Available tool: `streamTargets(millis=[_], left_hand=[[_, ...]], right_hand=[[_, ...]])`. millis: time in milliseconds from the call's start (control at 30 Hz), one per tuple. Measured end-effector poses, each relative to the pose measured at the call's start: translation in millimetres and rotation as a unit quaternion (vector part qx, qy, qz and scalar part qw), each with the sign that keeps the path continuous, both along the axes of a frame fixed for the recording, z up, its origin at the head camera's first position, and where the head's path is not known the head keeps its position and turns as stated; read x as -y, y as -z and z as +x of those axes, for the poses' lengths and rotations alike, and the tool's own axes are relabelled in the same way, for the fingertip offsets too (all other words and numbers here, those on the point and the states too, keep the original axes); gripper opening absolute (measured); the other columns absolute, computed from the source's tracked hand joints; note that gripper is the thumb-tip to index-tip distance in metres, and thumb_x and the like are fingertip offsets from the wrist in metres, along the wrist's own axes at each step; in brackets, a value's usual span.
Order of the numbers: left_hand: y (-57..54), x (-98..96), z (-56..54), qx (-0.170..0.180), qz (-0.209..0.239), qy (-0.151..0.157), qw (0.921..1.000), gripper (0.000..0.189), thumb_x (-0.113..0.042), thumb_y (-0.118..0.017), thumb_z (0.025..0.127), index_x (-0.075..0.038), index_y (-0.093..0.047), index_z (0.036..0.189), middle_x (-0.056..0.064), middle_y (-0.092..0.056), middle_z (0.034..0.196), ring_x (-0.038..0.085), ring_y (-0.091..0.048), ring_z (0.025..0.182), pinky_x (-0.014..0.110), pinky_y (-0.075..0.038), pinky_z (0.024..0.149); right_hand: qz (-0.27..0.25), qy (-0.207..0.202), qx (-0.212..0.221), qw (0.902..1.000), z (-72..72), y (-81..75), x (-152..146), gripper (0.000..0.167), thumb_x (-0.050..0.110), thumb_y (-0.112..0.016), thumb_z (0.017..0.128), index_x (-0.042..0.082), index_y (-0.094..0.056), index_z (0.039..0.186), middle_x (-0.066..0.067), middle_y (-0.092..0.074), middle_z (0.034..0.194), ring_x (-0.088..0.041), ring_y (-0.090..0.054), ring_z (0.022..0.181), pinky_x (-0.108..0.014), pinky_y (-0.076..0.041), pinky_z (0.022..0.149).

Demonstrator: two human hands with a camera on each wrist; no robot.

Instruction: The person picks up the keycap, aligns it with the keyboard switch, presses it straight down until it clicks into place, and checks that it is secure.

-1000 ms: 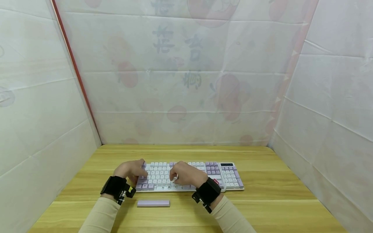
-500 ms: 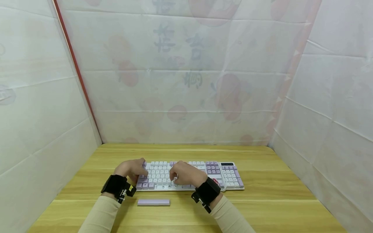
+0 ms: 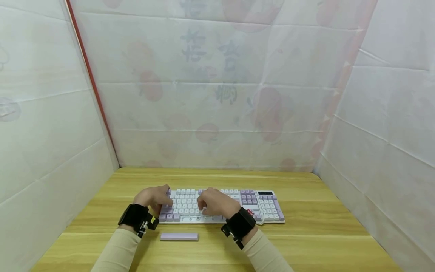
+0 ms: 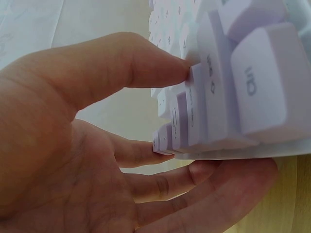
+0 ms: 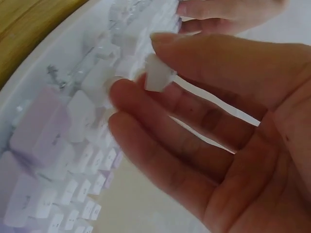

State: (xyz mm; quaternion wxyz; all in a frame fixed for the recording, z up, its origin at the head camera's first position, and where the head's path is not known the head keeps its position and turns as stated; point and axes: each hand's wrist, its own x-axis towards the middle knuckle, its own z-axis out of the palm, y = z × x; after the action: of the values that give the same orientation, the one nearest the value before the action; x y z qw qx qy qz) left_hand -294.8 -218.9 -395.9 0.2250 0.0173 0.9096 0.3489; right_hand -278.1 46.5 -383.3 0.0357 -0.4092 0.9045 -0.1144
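A white and lilac keyboard [image 3: 234, 192] lies across the table. My left hand [image 3: 153, 197] grips its left end; in the left wrist view the thumb [image 4: 160, 68] presses the Caps Lock key [image 4: 197, 104] and the other fingers lie along the side edge. Over the lower middle keys, my right hand [image 3: 219, 203] pinches a small white keycap [image 5: 159, 73] between thumb and fingers. The bottom row shows a bare strip [image 3: 193, 219] with uncovered switch parts. On the table before the keyboard lies a long lilac space bar keycap [image 3: 179, 237].
The wooden table [image 3: 306, 241] extends to both sides. A white cable [image 3: 260, 207] with a red tag [image 3: 250, 212] lies over the keyboard's right part. Pale printed cloth walls [image 3: 217, 143] stand behind and at both sides.
The right wrist has shifted very slightly left, with its fingers over the same keys. My left hand and the space bar keycap stay put; the head view tilts a little.
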Motion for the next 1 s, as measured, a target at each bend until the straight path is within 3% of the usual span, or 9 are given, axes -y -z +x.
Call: streamTargets(millis=[200,467,833,1000], left_hand=[[-2.4,-1.5,-0.4,0.0,-0.003,0.001,1.0,0.084,-0.013,-0.07,0.085,0.008,-0.026,0.154,0.031,-0.054,0.135,0.03,-0.068,0.098,0.045,-0.066,0.076],[-0.8,-0.9,-1.4,-0.001,-0.005,-0.003,1.0,0.087,-0.013,-0.071,0.085,0.008,-0.024,0.156,0.03,-0.052,0.138,0.029,-0.066,0.1,0.044,-0.066,0.077],[0.2,-1.2,-1.0,0.001,-0.001,-0.004,1.0,0.093,-0.012,-0.071,0.086,0.009,-0.017,0.159,0.035,-0.044,0.148,0.03,-0.066,0.105,0.045,-0.065,0.078],[-0.5,-0.6,-0.3,0.001,0.003,-0.003,1.0,0.091,-0.012,-0.07,0.085,0.009,-0.019,0.158,0.034,-0.048,0.143,0.031,-0.067,0.102,0.045,-0.066,0.078]], right_hand=[[-0.002,-0.003,0.007,1.0,-2.7,-1.9,2.6,0.009,0.006,-0.078,0.088,0.014,-0.079,0.088,0.007,-0.066,0.08,-0.006,-0.05,0.071,-0.016,-0.045,0.067],[0.005,0.01,0.018,0.9998,-3.8,-1.6,6.3,0.012,0.003,-0.078,0.088,0.013,-0.081,0.094,0.004,-0.071,0.086,-0.006,-0.052,0.074,-0.016,-0.047,0.068],[0.01,0.021,-0.005,0.9997,-1.9,-1.6,11.9,0.018,0.0,-0.081,0.084,0.012,-0.081,0.098,0.0,-0.075,0.096,-0.005,-0.052,0.076,-0.015,-0.047,0.07],[0.012,0.027,-0.007,0.9995,-1.4,-2.7,13.7,0.018,-0.001,-0.082,0.083,0.013,-0.082,0.095,0.001,-0.076,0.096,-0.006,-0.062,0.081,-0.017,-0.052,0.073]])
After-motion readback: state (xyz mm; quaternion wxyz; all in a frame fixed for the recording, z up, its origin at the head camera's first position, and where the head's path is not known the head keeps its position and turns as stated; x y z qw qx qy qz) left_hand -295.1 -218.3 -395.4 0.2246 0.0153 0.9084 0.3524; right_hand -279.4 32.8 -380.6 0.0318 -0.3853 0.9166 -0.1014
